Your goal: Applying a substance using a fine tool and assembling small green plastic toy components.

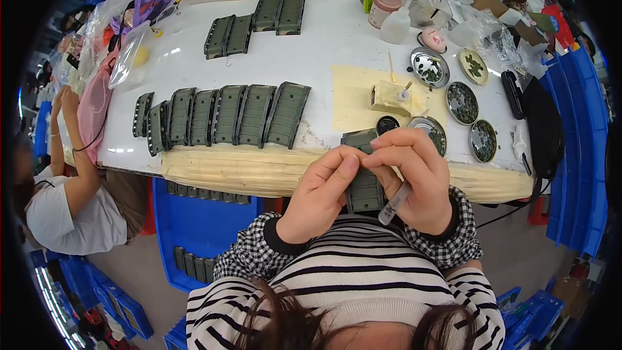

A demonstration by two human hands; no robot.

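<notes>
My left hand (319,196) and my right hand (420,178) meet thumb to fingertip above the table's front edge. Both are closed in a pinch; anything between the fingertips is too small to make out. A flat metal strip, apparently tweezers (394,205), is tucked in my right hand and points down toward me. Beneath my hands lies a dark green, ribbed, slightly curved rectangular piece (364,196), partly covered by them. Beyond it are a small black round pot (387,124) and round tins (462,103) holding small dark green bits.
More green ribbed pieces (228,115) stand in a row at left, others (279,14) farther back. A masking-tape-covered block (391,98) sits on yellow paper. Blue trays (194,227) are below the table and at right. Another person (78,201) works at far left.
</notes>
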